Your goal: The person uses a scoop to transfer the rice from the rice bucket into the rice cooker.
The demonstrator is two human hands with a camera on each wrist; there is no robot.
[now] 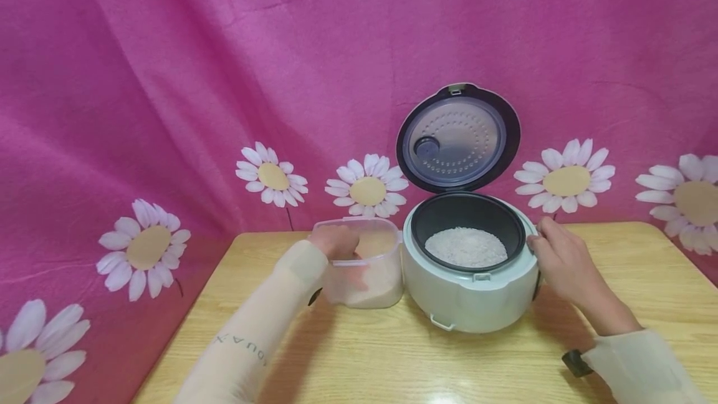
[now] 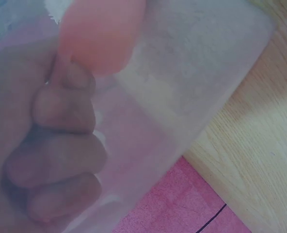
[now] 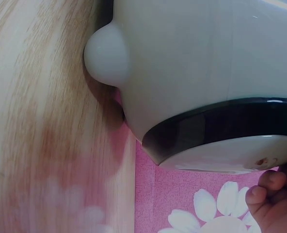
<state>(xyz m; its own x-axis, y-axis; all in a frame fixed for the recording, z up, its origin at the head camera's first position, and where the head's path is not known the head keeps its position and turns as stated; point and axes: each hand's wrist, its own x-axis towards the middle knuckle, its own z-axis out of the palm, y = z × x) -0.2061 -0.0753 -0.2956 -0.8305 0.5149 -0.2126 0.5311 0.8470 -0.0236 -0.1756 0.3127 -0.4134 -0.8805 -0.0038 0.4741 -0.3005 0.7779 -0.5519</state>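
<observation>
My left hand (image 1: 336,242) reaches over the rim of a translucent plastic container (image 1: 389,276) that holds rice. Seen through the container wall in the left wrist view, its curled fingers grip the handle of a pink scoop (image 2: 102,36). Right of the container stands a pale rice cooker (image 1: 471,301), touching or nearly touching it. White rice (image 1: 467,248) lies in the cooker's dark inner pot (image 1: 437,214). My right hand (image 1: 566,264) holds the cooker's right rim, thumb on top; only some fingertips (image 3: 274,179) appear in the right wrist view.
The cooker's lid (image 1: 460,136) stands raised at the back. Everything rests on a light wooden table (image 1: 364,354). A pink cloth (image 1: 314,80) with daisies hangs behind and to the left of it. A small wire-like loop (image 1: 442,324) juts from the cooker's lower front.
</observation>
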